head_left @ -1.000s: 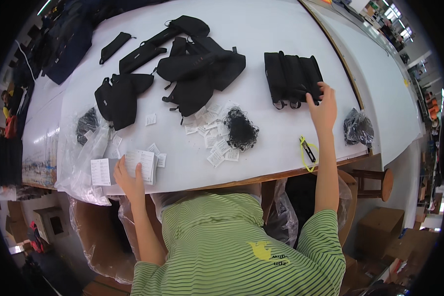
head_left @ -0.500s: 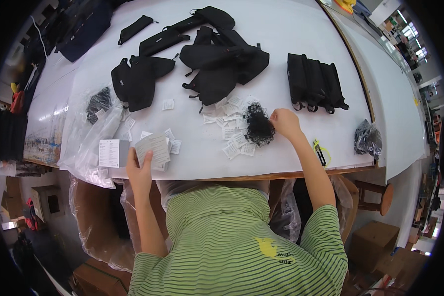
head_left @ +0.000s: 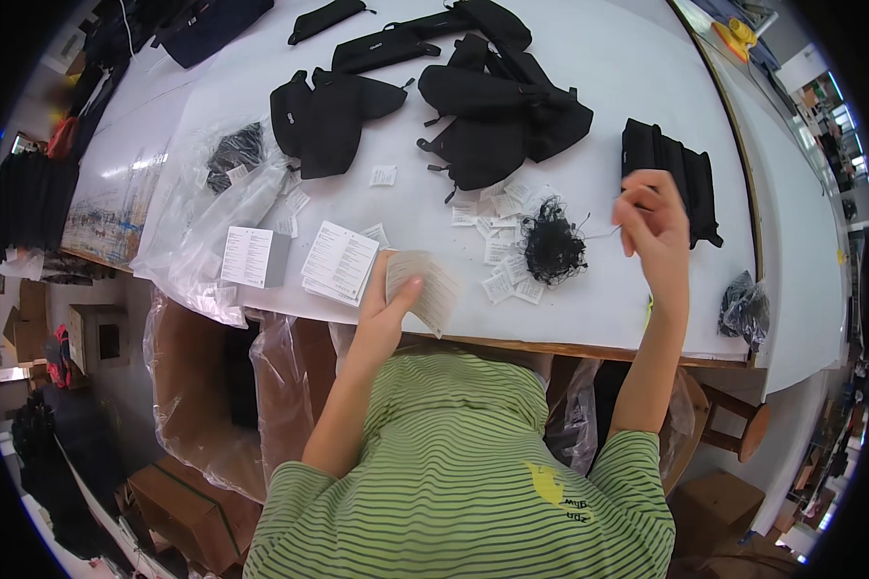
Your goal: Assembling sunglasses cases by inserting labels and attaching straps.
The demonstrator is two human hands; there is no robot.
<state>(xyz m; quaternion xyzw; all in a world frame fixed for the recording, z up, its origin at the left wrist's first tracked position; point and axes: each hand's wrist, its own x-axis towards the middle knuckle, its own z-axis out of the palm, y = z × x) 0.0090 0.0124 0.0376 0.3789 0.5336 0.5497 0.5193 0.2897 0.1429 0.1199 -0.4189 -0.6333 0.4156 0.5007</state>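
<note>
My left hand (head_left: 384, 314) grips a printed paper card (head_left: 425, 292) at the table's front edge, thumb on its face. A stack of similar cards (head_left: 341, 261) lies just left of it, with another block of cards (head_left: 251, 258) farther left. On the table to the right is a tangled heap of thin black strings (head_left: 553, 245). Just right of the heap, my right hand (head_left: 655, 214) is raised with its fingers curled in a pinch. From the heap a thin strand reaches toward these fingertips. Small white packets (head_left: 499, 249) lie beside the strings.
Black fabric pouches (head_left: 497, 116) are piled across the far side, and more stand in a row (head_left: 671, 164) behind my right hand. A clear plastic bag (head_left: 188, 217) lies at the left. Another small dark bag (head_left: 743, 307) sits near the right edge. Cartons (head_left: 188, 511) stand below.
My left hand has left the card stack with one card and moved right. My right hand has drawn away from the string heap to the right. The whole view has shifted.
</note>
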